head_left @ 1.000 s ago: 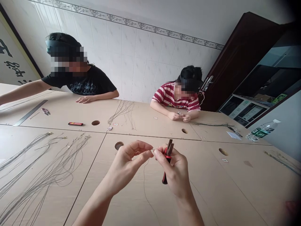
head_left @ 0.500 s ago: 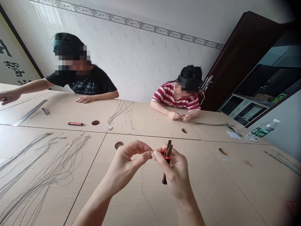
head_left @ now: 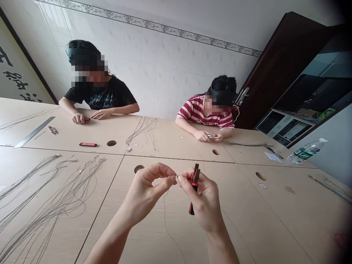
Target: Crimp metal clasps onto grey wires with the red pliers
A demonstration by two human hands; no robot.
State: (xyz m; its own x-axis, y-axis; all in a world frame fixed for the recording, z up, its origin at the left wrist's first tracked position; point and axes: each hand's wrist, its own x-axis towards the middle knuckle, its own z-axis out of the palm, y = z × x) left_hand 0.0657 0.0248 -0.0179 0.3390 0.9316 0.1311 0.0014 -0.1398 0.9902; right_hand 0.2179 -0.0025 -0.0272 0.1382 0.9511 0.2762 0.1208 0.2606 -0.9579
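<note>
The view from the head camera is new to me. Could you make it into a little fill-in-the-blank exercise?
1. The right hand holds pliers with handles coloured black and ____.
2. In the picture, the jaws of that tool point ____.
3. The cap of the bottle is ____.
4. The co-worker at picture right wears a shirt with red and white ____.

Missing words: red; up; white; stripes.

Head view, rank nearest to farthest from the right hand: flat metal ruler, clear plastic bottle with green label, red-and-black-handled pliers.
1. Red-and-black-handled pliers: held in the right hand.
2. Clear plastic bottle: ahead, to the right.
3. Flat metal ruler: far left.
</note>
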